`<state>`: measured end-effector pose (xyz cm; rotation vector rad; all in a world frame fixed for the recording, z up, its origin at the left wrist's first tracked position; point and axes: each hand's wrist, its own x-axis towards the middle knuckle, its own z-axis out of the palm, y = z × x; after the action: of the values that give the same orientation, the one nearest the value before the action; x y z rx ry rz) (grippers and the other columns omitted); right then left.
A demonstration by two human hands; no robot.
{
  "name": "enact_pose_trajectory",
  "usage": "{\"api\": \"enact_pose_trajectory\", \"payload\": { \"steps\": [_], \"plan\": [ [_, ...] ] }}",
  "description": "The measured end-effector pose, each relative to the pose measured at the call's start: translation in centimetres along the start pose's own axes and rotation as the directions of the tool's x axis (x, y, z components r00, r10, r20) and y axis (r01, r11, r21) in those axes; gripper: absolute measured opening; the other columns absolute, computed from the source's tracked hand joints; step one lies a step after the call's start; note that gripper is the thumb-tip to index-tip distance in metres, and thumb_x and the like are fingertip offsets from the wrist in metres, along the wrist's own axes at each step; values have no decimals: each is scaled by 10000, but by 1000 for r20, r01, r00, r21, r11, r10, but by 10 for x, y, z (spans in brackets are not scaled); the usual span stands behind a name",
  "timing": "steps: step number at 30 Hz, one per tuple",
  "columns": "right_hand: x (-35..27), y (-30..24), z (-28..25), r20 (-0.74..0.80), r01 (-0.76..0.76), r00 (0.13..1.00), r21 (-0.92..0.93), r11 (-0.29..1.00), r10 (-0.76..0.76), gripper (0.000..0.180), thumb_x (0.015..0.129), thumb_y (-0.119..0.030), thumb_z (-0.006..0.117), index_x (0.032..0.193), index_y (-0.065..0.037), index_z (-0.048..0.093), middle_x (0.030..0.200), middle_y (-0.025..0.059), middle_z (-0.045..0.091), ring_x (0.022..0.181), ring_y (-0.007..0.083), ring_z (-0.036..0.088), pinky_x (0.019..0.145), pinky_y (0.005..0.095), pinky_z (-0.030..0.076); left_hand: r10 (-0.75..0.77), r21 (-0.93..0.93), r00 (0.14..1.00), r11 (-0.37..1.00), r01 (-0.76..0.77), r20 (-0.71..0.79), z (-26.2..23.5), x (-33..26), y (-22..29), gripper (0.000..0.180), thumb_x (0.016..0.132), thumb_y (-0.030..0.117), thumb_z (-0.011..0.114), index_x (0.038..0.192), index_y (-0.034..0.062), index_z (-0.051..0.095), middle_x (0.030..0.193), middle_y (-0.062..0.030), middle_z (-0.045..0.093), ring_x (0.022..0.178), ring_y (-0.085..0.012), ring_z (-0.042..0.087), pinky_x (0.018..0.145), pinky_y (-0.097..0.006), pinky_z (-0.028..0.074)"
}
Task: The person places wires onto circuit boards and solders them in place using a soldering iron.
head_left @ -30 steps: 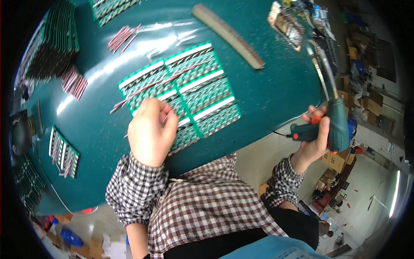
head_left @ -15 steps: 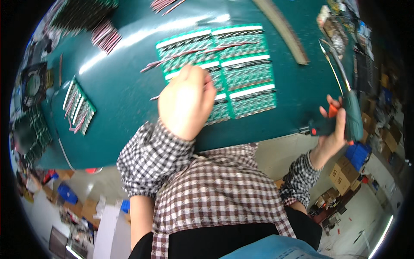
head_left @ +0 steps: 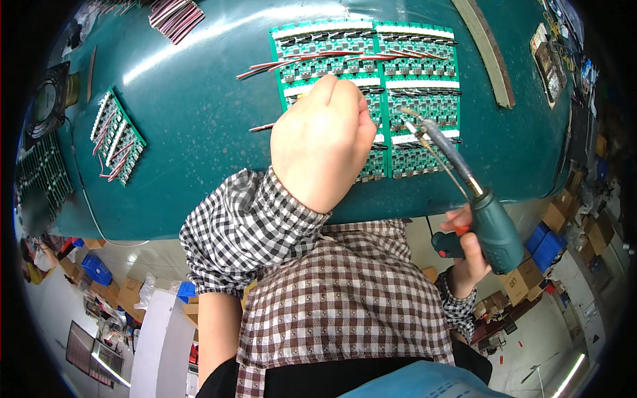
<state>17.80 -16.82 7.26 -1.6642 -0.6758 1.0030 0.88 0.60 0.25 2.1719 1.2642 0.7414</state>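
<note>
Two green circuit board panels lie side by side on the green table, with white strips and rows of black parts. Over the lower middle of the left panel is my left hand, fingers closed and pinched downward. Whatever it pinches is hidden beneath it. A thin red and black wire sticks out left from under that hand. My right hand, in front of the table edge, grips a dark green soldering gun with a red trigger. Its tip and thin feed tube point up-left over the right panel. Several red and black wires lie across the upper rows.
A smaller board with wires attached lies at the left. Bundled wires sit at the far left. A cooling fan and stacked boards stand at the left edge. At the right lies a wooden strip.
The soldering gun has swung left, from beside the panels to over the right panel. My left hand stays pinched over the left panel. The whole view has shifted slightly.
</note>
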Motion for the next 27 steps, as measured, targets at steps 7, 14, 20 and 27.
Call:
{"api": "enact_pose_trajectory", "payload": {
  "steps": [7, 14, 20, 27],
  "plan": [
    [-1, 4, 3, 18, -12, 1000, -149, 989, 15, 370, 755, -179, 715, 994, 66, 575, 862, 141, 610, 787, 226, 628, 700, 330, 536, -30, -30, 999, 999, 31, 19, 0, 2, 3, 139, 701, 6, 662, 742, 51, 537, 689, -45, 545, 577, -173, 566, 510, -288, 456],
    [0, 12, -2, 92, 73, 994, -203, 977, -55, 426, 709, -126, 797, 1021, 65, 577, 833, 115, 640, 769, 186, 648, 698, 297, 544, -54, -21, 998, 998, 54, 13, 2, 1, 4, 140, 699, 10, 664, 742, 54, 539, 688, -40, 539, 582, -173, 560, 518, -290, 454],
    [2, 12, -1, 119, 96, 991, -254, 962, -67, 438, 704, -132, 801, 1026, 63, 577, 832, 113, 643, 764, 177, 647, 692, 288, 538, -66, -2, 998, 998, 66, 9, 2, -1, 4, 147, 689, 16, 669, 742, 60, 539, 690, -34, 542, 589, -171, 564, 517, -294, 455],
    [1, 12, 1, 104, 106, 992, -317, 942, -77, 361, 711, -181, 794, 952, 29, 627, 797, 84, 652, 730, 169, 629, 657, 273, 503, -73, -2, 997, 997, 73, -2, 4, -2, 4, 150, 683, 19, 674, 742, 61, 542, 694, -30, 548, 596, -168, 567, 528, -292, 460]
  ]
}}
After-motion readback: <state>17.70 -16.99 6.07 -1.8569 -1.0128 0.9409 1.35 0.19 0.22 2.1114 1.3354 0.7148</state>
